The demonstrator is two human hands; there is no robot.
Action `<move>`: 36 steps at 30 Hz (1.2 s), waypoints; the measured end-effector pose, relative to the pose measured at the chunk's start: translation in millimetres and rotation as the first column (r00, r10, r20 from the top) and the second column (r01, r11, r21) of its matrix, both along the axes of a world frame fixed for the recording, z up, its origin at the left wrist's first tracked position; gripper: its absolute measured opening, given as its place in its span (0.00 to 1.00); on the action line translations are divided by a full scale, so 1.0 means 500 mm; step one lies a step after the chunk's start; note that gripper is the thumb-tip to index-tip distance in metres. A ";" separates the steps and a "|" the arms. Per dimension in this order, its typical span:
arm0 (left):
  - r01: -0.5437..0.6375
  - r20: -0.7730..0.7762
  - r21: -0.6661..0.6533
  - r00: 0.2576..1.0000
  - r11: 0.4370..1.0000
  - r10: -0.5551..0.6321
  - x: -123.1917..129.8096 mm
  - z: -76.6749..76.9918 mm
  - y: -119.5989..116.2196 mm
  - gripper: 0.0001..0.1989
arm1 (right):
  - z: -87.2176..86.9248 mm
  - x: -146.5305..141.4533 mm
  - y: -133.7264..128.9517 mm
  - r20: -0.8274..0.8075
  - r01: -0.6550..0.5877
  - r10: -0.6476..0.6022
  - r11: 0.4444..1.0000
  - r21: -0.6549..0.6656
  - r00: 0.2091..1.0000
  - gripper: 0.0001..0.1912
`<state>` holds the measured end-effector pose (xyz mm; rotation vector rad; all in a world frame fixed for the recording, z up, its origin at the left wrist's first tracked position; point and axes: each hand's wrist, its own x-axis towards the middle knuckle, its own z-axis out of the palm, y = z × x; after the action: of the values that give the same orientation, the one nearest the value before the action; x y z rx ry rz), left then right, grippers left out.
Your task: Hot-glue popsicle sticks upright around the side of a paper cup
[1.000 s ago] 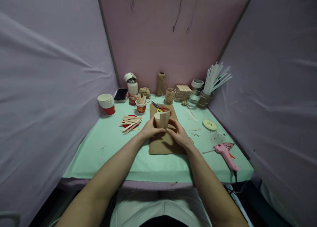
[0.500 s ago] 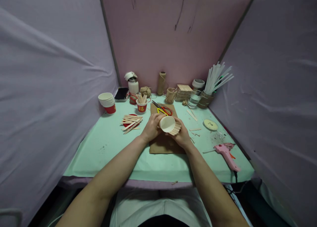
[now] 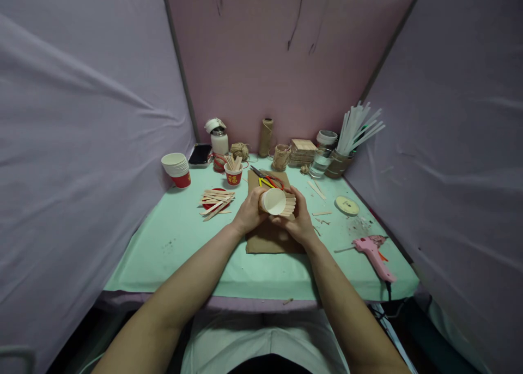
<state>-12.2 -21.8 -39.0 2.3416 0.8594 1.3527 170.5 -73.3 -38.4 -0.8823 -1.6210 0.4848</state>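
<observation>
Between my two hands is a paper cup (image 3: 274, 201), its white open mouth tilted up toward me. Flat wooden craft sticks (image 3: 289, 206) line the cup's right side. My left hand (image 3: 250, 210) is closed around the cup's left side. On the right, my right hand (image 3: 300, 219) wraps the side with the sticks, fingers beneath it. A brown cardboard sheet (image 3: 269, 242) lies under my hands. Just beyond the cup, scissors (image 3: 261, 173) with red handles and a yellow-handled tool (image 3: 266, 183) rest on the cardboard.
A pink glue gun (image 3: 372, 254) lies at the right, its cord over the edge. Loose craft sticks (image 3: 218, 201) cover a red dish at left. Stacked paper cups (image 3: 176, 170), a twine ball (image 3: 239, 151) and a water glass (image 3: 320, 164) stand farther back.
The cup has turned slightly in my hands, with its mouth and the sticks shifted a little left and up. My right fingers have moved along the sticks.
</observation>
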 end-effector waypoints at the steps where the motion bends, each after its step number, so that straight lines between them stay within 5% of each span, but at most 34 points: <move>1: -0.017 -0.006 -0.056 1.000 0.998 0.017 -0.001 -0.002 0.000 0.34 | -0.003 0.001 0.001 0.005 0.005 -0.005 1.000 0.000 1.000 0.50; 4: -0.072 -0.019 -0.149 0.997 0.986 0.070 -0.002 -0.005 0.000 0.36 | -0.006 0.002 0.002 0.019 0.048 -0.048 0.999 -0.021 0.999 0.51; 9: -0.101 0.019 -0.099 0.994 0.990 0.103 -0.002 -0.002 0.004 0.37 | 0.010 0.001 -0.005 0.054 0.193 -0.197 0.978 0.078 0.979 0.48; 14: -0.155 -0.061 -0.075 0.987 0.985 0.150 -0.005 0.002 0.006 0.32 | 0.019 0.004 -0.008 0.236 0.259 -0.320 0.932 0.255 0.918 0.28; 20: -0.137 -0.209 -0.061 0.970 0.989 0.121 -0.008 0.008 0.004 0.29 | 0.015 0.005 -0.001 0.412 0.251 -0.360 0.922 0.295 0.837 0.12; 36: -0.130 -0.325 -0.181 0.943 0.975 0.065 -0.014 0.022 -0.005 0.31 | 0.022 0.007 -0.002 0.443 0.182 -0.309 0.934 0.307 0.842 0.07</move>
<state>-19.2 -24.3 -28.2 2.4170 1.1603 0.8812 173.8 -74.2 -27.5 -1.0538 -1.9308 -0.1483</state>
